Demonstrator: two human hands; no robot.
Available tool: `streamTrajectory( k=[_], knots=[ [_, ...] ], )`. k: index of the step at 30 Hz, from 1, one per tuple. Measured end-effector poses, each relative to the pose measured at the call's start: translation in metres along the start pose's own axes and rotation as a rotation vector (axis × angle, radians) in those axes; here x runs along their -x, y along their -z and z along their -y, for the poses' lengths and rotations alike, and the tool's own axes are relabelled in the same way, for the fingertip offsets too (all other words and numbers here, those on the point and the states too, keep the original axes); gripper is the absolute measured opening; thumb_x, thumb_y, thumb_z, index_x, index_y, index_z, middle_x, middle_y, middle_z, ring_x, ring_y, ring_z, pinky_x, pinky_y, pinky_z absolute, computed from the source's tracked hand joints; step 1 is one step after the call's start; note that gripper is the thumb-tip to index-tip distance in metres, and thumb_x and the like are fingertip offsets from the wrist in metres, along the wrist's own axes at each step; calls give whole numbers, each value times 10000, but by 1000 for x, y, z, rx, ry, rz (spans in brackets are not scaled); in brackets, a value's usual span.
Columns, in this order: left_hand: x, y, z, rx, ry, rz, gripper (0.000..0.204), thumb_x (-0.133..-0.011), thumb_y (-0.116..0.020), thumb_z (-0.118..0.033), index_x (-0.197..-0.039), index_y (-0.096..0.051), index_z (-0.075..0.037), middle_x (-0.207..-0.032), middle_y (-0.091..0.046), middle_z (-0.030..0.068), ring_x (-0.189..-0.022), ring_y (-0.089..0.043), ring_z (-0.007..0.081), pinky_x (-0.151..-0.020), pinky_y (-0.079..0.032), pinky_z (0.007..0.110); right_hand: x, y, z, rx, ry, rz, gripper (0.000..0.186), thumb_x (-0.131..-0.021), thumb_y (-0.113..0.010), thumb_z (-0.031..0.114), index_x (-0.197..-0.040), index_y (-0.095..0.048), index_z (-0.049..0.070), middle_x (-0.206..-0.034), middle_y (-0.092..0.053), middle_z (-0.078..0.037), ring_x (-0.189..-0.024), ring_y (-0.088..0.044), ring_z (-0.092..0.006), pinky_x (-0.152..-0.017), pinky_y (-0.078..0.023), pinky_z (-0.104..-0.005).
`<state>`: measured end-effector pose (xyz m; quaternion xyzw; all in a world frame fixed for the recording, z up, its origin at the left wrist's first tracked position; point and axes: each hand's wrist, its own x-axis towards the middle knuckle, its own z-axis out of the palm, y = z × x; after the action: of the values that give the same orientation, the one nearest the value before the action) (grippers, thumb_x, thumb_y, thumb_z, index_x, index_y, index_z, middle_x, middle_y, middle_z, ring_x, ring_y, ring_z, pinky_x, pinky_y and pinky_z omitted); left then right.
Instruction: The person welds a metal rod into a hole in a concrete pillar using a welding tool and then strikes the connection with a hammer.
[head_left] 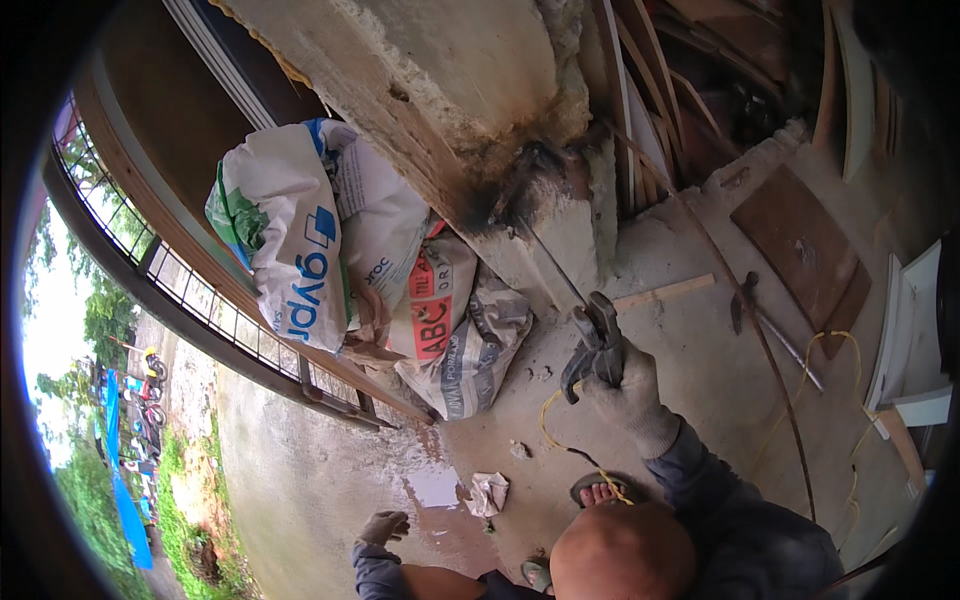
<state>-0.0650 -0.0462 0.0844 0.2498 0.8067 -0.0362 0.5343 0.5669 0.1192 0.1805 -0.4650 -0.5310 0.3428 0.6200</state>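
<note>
My gloved left hand [385, 527] hangs low, fingers loosely bent, nothing seen in it. My gloved right hand [632, 402] grips a black clamp [597, 345]; its thin rod [556, 264] reaches toward the scorched patch [538, 182] near the lower end of the concrete column [450, 70] (whether touching, I can't tell). If it sparks, hot bits could singe the sacks [292, 220] beside the column's left edge.

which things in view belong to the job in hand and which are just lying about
Part of the job:
black holder, gripped by the gloved right hand
thin rod, extending from the holder toward the blackened patch
concrete pillar bearing that patch

Apparently just lying about:
printed bags beside the pillar
brown board
wooden strip
crumpled pale scrap
</note>
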Motion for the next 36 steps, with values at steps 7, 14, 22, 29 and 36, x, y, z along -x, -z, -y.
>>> streamTrajectory(
  k=[7, 14, 22, 29, 36],
  knots=[
    [-24, -9, -10, -8, 33, 34, 390, -1058, -659, -360, -1240, -758, -29, -1148, -800, 160, -980, -779, 290, -855, -623, 448, 5, -8, 15, 156, 56, -11, 232, -870, -820, 74, -1028, -653, 45, -726, -683, -77, -610, -692, -177, -582, -541, -342],
    [-38, -6, -11, -11, -30, 37, 384, -1063, -658, -361, -1237, -758, -33, -1156, -801, 170, -1011, -781, 307, -877, -627, 458, 3, -17, 10, 152, 49, -71, 271, -864, -774, -43, -884, -534, 81, -688, -503, 39, -620, -496, -66, -588, -473, -289],
    [-40, -4, -10, -10, -9, 68, 397, -1050, -672, -361, -1270, -742, -38, -1171, -799, 173, -1014, -785, 305, -868, -628, 467, 6, -19, 0, 225, 48, -73, 276, -863, -830, 117, -1059, -647, 55, -708, -697, -85, -615, -731, -241, -590, -558, -372],
    [-34, -7, -14, -2, -36, 34, 357, -1023, -698, -345, -1199, -781, -46, -1099, -811, 136, -926, -788, 267, -816, -628, 428, 5, -23, -5, 200, 25, -83, 275, -856, -848, 121, -1019, -635, 61, -716, -710, -86, -623, -738, -240, -595, -558, -381],
    [-31, -8, -16, -43, -52, 32, 397, -1067, -648, -353, -1249, -754, -17, -1127, -797, 165, -974, -782, 293, -842, -632, 443, 4, -22, 6, 227, 23, -34, 289, -870, -839, 101, -1071, -642, 35, -706, -696, -78, -614, -725, -221, -588, -548, -374]
  ],
)
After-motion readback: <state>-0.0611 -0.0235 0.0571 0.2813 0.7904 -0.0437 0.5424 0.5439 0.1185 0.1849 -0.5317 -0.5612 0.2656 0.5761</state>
